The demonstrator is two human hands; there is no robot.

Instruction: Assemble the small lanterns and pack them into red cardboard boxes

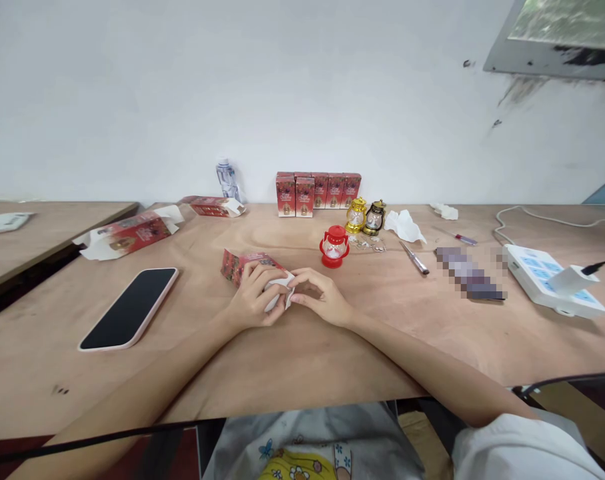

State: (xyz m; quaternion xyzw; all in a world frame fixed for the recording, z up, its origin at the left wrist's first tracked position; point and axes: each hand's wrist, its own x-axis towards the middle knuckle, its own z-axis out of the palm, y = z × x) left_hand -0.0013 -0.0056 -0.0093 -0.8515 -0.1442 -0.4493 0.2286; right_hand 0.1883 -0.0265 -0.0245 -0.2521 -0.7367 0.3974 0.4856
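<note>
A red printed cardboard box (pixel 249 262) with white end flaps lies low over the middle of the table, tilted away to the left. My left hand (pixel 257 297) is closed around its near end. With thumb and fingers, my right hand (pixel 322 297) pinches the white flap at the box's right end. What is inside the box cannot be seen. Just beyond my right hand stands a small red lantern (pixel 335 247). Behind it are a gold lantern (pixel 355 217) and a dark bronze lantern (pixel 375 218), upright side by side.
Several red boxes (pixel 305 197) stand by the wall, near a bottle (pixel 227 179). Opened boxes (pixel 137 233) and a phone (pixel 132 310) lie left. Rightward are crumpled paper (pixel 405 225), a utility knife (pixel 415 259), a pixelated flat object (pixel 467 273) and a power strip (pixel 547 283).
</note>
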